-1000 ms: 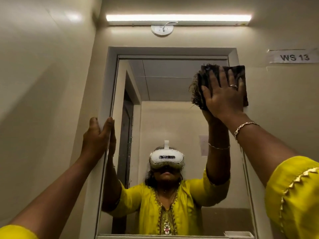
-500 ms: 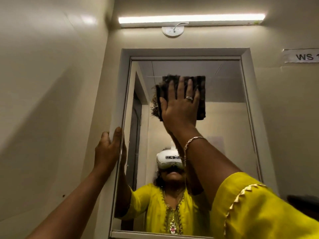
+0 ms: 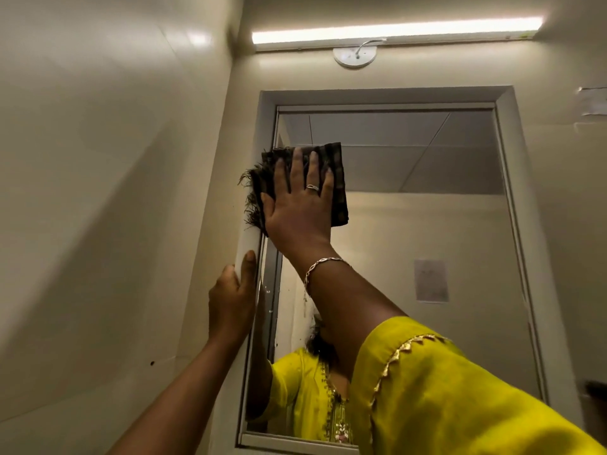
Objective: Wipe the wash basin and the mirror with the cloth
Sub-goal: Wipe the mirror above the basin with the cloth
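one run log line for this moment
stage: wiping mirror | right hand: flat on cloth, upper left glass | left hand: on mirror frame | basin: out of view

There is a single view, from a wide-angle camera on the person's head. It tilts upward and forward, close to the wall, facing the mirror (image 3: 410,257) from slightly left of its centre line. The tube light (image 3: 394,29) above the mirror's top edge sits near the upper border; the mirror's bottom edge falls near the lower border. Straight lines bow toward the margins. With one camera, nothing is shared between views.
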The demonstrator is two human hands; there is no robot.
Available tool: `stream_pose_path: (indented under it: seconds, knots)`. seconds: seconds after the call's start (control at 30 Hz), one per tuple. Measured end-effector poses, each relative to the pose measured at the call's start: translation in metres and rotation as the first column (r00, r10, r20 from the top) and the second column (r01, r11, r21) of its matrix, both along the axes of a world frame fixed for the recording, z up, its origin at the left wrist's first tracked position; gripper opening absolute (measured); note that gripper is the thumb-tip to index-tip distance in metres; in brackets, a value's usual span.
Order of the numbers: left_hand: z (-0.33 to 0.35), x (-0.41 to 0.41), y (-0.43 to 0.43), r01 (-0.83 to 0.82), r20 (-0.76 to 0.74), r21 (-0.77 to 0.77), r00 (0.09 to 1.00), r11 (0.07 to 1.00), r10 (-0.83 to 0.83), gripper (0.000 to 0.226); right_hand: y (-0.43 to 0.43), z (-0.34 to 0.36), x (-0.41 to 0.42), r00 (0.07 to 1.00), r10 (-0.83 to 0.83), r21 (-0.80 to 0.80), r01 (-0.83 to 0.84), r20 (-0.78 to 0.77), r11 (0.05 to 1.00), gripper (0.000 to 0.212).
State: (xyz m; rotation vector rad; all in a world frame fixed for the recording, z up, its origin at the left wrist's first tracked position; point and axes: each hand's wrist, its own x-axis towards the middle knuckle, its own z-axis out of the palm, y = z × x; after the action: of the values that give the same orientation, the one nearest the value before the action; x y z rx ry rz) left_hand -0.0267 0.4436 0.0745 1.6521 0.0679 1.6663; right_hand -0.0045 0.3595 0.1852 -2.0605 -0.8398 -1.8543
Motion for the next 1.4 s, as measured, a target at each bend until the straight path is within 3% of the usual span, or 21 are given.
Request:
stream_pose_path:
  seconds: [0.17,0.47,0.9,1.27,1.4]
  knots:
    - [0.000,-0.001,-0.004,-0.039,0.018,0.009,0.999,0.999,0.038,0.041,-0.015,-0.003,0.006,0.999,0.018,-0.022,-0.017,0.046,1.000,0.059]
    - [0.001,-0.003,-0.006,-0.038,0.022,0.009,0.999,0.999,0.037,0.042,-0.090,-0.014,0.037,0.996,0.015,0.096,-0.023,0.088,0.995,0.058]
    - [0.001,-0.006,-0.011,-0.071,0.027,0.014,0.997,0.997,0.070,0.045,-0.212,-0.016,0.077,0.983,-0.186,0.271,0.176,0.010,0.946,0.066]
    - [0.000,0.002,-0.003,-0.095,0.027,0.016,0.995,0.995,0.095,0.049,-0.180,-0.025,0.066,0.988,-0.130,0.375,0.154,-0.087,0.914,0.063]
    - [0.000,0.002,-0.004,-0.084,0.025,0.010,0.996,0.996,0.084,0.046,-0.144,-0.034,0.054,0.995,-0.091,0.353,0.103,-0.049,0.930,0.061]
